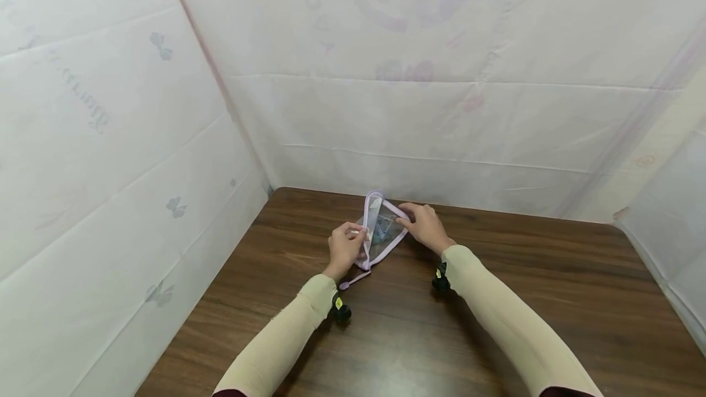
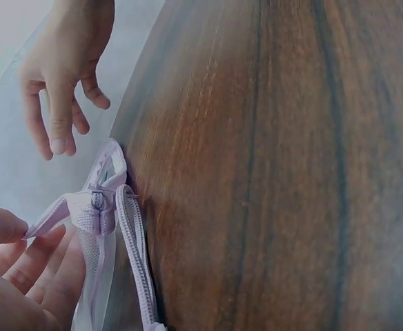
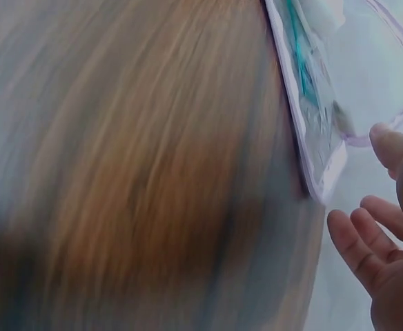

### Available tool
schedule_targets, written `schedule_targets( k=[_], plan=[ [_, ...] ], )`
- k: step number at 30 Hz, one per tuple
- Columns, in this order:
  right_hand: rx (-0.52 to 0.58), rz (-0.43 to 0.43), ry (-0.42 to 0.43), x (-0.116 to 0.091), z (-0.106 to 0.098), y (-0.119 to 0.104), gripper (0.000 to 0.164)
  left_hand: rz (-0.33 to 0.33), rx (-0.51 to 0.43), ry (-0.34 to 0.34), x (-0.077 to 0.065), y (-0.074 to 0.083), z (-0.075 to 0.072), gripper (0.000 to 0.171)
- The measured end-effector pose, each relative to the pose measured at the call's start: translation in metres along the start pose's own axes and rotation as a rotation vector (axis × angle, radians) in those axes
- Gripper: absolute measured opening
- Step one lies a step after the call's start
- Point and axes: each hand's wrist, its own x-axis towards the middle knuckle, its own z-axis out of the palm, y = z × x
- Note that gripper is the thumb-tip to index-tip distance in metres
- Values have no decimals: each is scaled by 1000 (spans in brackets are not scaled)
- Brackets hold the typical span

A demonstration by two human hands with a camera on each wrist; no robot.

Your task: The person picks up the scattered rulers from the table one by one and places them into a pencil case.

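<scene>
A see-through zip pouch [image 1: 382,234] with lilac trim stands near the table's far edge, its mouth spread apart. Through its side show clear pieces with blue-green parts, one like a triangle [image 1: 384,225]. My left hand [image 1: 345,249] pinches the lilac edge of the mouth between thumb and fingers, beside the zipper end [image 2: 98,200]. A lilac strap [image 1: 355,280] hangs from that near corner onto the wood. At the pouch's right side is my right hand [image 1: 426,225], fingers loosely spread. In the right wrist view its thumb [image 3: 389,143] lies right at the lilac rim.
The brown wooden table [image 1: 540,274] ends just behind the pouch, against a pale sheet wall [image 1: 441,127]. Another sheet [image 1: 110,158] hangs on the left. Each wrist wears a small black device, the left one [image 1: 342,311] close over the wood.
</scene>
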Motion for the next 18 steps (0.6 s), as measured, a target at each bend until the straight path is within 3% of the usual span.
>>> schedule_targets(
  k=[4,18],
  plan=[
    [-65,-28,-23,-9,-10,5,45,-16,-15,1,-4,3,-1,7],
    [-142,36,-92,-40,-56,36,55,-31,-44,7,-5,3,-4,9]
  ],
)
